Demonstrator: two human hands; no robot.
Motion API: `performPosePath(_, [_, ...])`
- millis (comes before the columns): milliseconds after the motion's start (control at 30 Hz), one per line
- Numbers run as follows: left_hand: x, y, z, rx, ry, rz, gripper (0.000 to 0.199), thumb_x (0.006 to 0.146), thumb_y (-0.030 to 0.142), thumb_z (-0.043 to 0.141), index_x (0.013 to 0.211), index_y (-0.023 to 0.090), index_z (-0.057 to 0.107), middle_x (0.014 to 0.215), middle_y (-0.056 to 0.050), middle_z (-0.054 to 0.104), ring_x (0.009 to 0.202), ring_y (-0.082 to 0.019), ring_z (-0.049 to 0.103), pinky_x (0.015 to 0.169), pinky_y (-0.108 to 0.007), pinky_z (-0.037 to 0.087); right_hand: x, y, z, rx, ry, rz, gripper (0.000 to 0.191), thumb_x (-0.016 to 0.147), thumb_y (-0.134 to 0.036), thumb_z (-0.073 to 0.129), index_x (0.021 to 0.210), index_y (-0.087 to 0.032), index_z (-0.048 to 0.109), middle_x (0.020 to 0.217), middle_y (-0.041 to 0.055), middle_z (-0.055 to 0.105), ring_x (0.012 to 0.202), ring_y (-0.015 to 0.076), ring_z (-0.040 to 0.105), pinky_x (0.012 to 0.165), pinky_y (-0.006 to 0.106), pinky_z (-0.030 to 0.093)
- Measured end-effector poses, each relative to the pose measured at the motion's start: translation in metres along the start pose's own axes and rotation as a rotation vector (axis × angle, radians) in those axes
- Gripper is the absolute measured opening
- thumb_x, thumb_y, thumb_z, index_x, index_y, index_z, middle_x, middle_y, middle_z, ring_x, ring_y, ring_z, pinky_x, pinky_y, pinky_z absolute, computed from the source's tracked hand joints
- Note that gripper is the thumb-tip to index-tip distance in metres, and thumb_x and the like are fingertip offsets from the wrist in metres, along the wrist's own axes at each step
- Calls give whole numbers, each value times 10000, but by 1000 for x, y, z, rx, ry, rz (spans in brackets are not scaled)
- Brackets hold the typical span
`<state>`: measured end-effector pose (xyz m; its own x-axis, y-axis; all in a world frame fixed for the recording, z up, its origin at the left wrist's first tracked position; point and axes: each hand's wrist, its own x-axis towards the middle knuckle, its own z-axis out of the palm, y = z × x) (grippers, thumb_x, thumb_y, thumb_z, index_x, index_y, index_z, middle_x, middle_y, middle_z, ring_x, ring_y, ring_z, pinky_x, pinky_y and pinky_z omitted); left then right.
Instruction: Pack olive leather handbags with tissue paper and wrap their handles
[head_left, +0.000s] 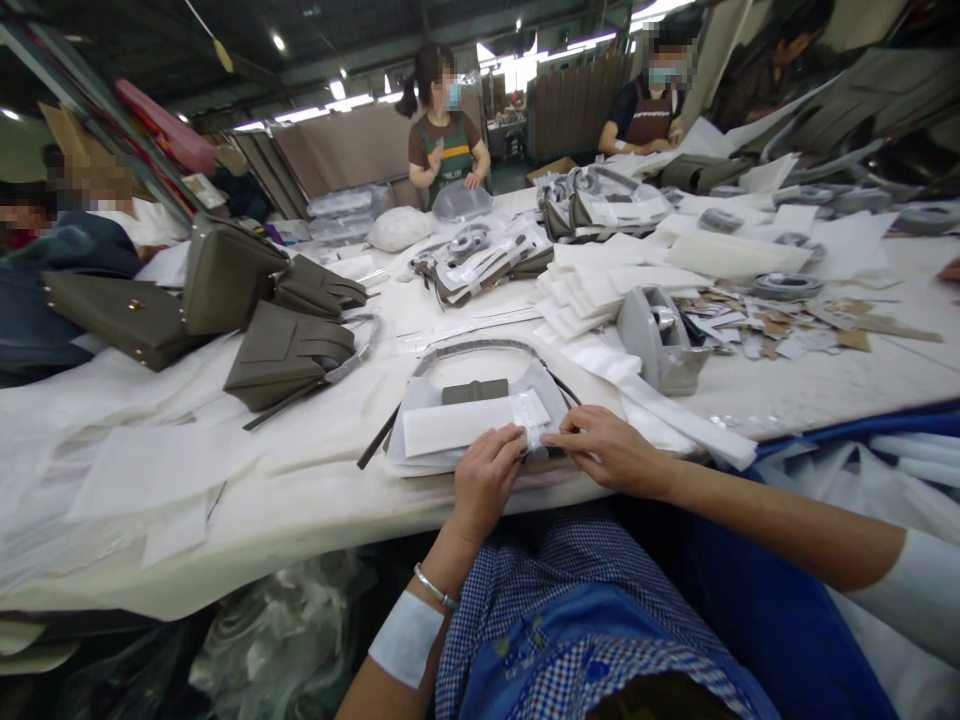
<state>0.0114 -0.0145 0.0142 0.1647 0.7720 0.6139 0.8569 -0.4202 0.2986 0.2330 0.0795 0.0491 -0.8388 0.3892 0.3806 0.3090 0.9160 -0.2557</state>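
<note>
A bag piece wrapped in pale sheeting (420, 450) lies at the table's near edge, its grey-wrapped handle arching away from me. On top of it are a white foam strip (450, 425) and a dark olive piece (475, 391). Clear tape (531, 415) crosses the strip's right end. My left hand (487, 470) rests on the lower edge of the wrapped piece beside the tape, fingers bent together. My right hand (611, 447) is at the piece's right side, thumb and index finger closed near the tape; what they hold is too small to name.
Olive bags (281, 355) stand at the left. Wrapped bags (480, 262) and stacked white sheets (600, 280) lie farther back. A tape dispenser (654, 340) and paper scraps (795, 322) are at the right. Two people in masks are across the table.
</note>
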Motion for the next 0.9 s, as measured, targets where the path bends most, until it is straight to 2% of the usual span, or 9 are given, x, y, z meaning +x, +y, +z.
performPosePath(100, [0, 1, -1, 9, -18, -2, 247, 924, 146, 574, 1139, 236, 658, 1348, -54, 614, 1249, -221, 562, 1074, -447, 463, 4, 0, 0, 27, -61, 92, 354, 853, -170, 595, 1185, -244, 694, 906, 60, 623, 871, 201, 576, 805, 333, 436])
performPosePath(200, [3, 1, -5, -11, -50, -14, 259, 910, 155, 596, 1139, 243, 680, 1374, -57, 594, 1264, -236, 551, 1065, -464, 471, 6, 8, 3, 127, -63, 92, 273, 871, -245, 628, 1124, -256, 731, 851, 42, 625, 797, 171, 582, 730, 285, 428])
performPosePath(267, [5, 0, -8, -44, -78, -15, 252, 909, 178, 606, 1132, 258, 695, 1352, -50, 611, 1241, -230, 567, 1057, -459, 479, 6, 14, 8, 160, -16, 39, 244, 910, -254, 596, 1105, -276, 740, 822, 30, 617, 772, 153, 569, 718, 271, 415])
performPosePath(367, [6, -7, -11, -61, -127, 26, 272, 918, 173, 591, 1140, 286, 698, 1331, -33, 626, 1220, -215, 580, 1067, -467, 466, 3, 20, 13, 57, 73, -100, 299, 937, -193, 527, 1141, -293, 720, 819, 29, 596, 794, 155, 543, 797, 310, 403])
performPosePath(467, [3, -17, -12, -22, -158, 144, 325, 929, 139, 560, 1194, 293, 668, 1331, -21, 628, 1246, -207, 560, 1097, -477, 431, 1, 20, 12, -130, 83, -277, 337, 955, -155, 465, 1184, -266, 686, 816, 32, 590, 788, 164, 506, 864, 353, 396])
performPosePath(600, [-2, -29, -15, 76, -190, 327, 366, 973, 156, 504, 1315, 264, 578, 1383, -32, 590, 1319, -192, 497, 1118, -441, 408, 1, 20, 4, -287, 68, -449, 322, 989, -172, 429, 1226, -209, 643, 834, 41, 605, 801, 176, 504, 864, 348, 420])
performPosePath(767, [-5, -36, -18, 173, -234, 424, 421, 996, 146, 442, 1407, 230, 484, 1450, -51, 523, 1392, -208, 411, 1143, -448, 374, 0, 27, 2, -288, 63, -497, 356, 1002, -169, 393, 1284, -218, 605, 879, 45, 622, 824, 169, 539, 857, 347, 451])
performPosePath(900, [-8, -37, -18, 192, -201, 448, 439, 992, 121, 435, 1421, 208, 463, 1451, -63, 520, 1400, -211, 399, 1153, -459, 358, -16, 36, 0, -197, 34, -475, 300, 990, -161, 434, 1149, -241, 676, 950, 47, 669, 858, 163, 576, 911, 372, 462])
